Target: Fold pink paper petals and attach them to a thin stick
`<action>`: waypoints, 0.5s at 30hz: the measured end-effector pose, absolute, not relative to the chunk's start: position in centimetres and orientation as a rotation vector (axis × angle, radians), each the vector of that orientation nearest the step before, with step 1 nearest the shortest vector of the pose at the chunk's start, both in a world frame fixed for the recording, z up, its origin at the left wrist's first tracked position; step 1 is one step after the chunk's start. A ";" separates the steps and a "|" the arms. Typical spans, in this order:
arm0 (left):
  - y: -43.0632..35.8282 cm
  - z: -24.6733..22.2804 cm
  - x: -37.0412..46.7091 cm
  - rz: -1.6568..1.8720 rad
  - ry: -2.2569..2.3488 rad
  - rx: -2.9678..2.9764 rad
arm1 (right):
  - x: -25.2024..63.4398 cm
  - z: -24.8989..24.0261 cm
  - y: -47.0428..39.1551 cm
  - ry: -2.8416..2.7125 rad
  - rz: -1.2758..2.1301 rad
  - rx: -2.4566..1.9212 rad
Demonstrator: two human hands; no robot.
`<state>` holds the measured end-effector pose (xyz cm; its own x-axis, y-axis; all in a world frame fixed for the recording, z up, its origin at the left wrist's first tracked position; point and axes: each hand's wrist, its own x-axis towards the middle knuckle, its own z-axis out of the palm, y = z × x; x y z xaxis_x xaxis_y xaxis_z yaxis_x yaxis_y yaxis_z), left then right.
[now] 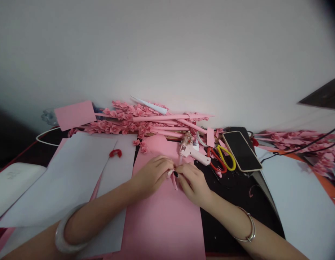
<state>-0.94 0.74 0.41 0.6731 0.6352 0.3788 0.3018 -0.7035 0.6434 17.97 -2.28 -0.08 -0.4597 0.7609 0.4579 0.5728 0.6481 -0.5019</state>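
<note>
Over a long pink sheet of paper (164,224), my two hands meet fingertip to fingertip. My left hand (153,173) is closed, its thumb and fingers pinching a small piece of pink paper (174,182). From the other side my right hand (193,180) pinches the same piece, whose narrow end points down toward me. Most of the piece is hidden by my fingers. Just beyond the right hand lies a pale pink glue gun (194,153), its nozzle end close to my fingers.
Pink paper flowers (115,126) and rolled paper tubes (162,117) are heaped along the wall. Scissors with red and yellow handles (226,159) lie beside a phone (242,151). White sheets (67,173) cover the left, another white sheet (302,195) the right. A red curled piece (115,153) rests left.
</note>
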 end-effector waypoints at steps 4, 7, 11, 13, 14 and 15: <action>0.7 -0.1 -1.0 0.735 0.880 2.266 | 18.1 -0.4 -2.3 -2.052 0.487 -1.173; 0.8 -0.2 -1.0 0.763 0.916 2.208 | 18.2 -0.3 -2.3 -2.009 0.544 -1.190; 0.9 -0.3 -1.0 0.828 0.917 2.157 | 18.0 -0.1 -2.3 -2.092 0.548 -1.156; 0.9 -0.3 -0.9 0.840 0.922 2.141 | 17.9 0.0 -2.2 -2.089 0.548 -1.159; 0.9 -0.3 -0.9 0.846 0.934 2.128 | 17.8 0.0 -2.2 -2.075 0.567 -1.162; 0.9 -0.3 -0.9 0.852 0.946 2.109 | 17.7 0.0 -2.1 -2.052 0.599 -1.165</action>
<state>-0.88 0.92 -0.28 0.5250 0.8017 0.2857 0.3683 -0.5166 0.7730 17.73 -2.11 -0.03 -0.3570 0.8701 0.3399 0.5503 0.4899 -0.6761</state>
